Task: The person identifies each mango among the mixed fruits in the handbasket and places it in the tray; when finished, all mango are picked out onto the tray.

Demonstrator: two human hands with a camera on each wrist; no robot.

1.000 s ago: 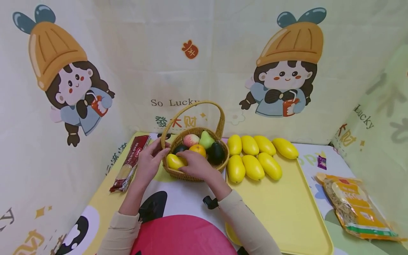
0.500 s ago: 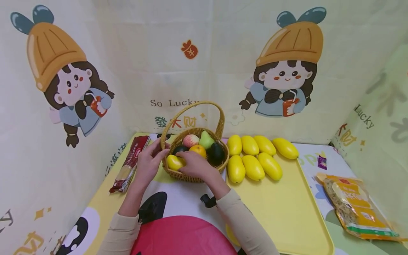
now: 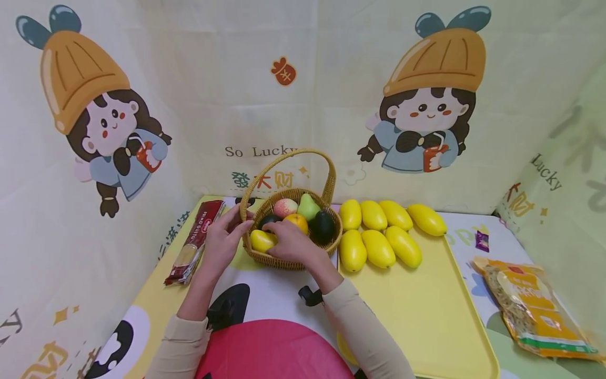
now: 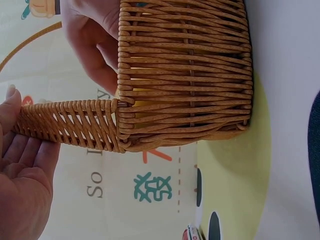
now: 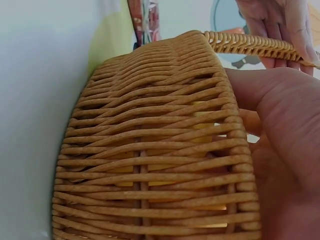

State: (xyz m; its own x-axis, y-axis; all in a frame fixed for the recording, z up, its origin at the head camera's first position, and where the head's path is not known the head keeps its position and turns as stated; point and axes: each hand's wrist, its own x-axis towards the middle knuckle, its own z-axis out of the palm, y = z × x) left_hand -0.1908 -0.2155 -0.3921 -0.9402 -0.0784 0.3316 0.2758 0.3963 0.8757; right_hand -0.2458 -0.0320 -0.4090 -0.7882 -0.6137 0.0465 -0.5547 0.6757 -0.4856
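A wicker basket (image 3: 274,259) with a tall arched handle stands at the back of the table. My left hand (image 3: 224,241) holds the foot of that handle (image 4: 70,122), thumb on one face and fingers on the other. Over the basket's front rim reaches my right hand (image 3: 294,243), its fingers around the right end of a yellow mango (image 3: 262,240) inside. Behind the mango lie a peach (image 3: 285,208), a green pear (image 3: 307,206), an orange (image 3: 298,222) and dark avocados (image 3: 323,226). In the right wrist view the weave (image 5: 150,150) hides most of the mango.
Several yellow mangoes (image 3: 379,247) lie in two rows at the far end of a yellow tray (image 3: 416,316), right of the basket. A red snack packet (image 3: 195,242) lies to the left. Beyond the tray are a small purple packet (image 3: 482,240) and an orange-and-clear bag (image 3: 535,305).
Both hands keep their places at the handle and the mango. The mango has shifted only very slightly in the basket. The head view has moved a little.
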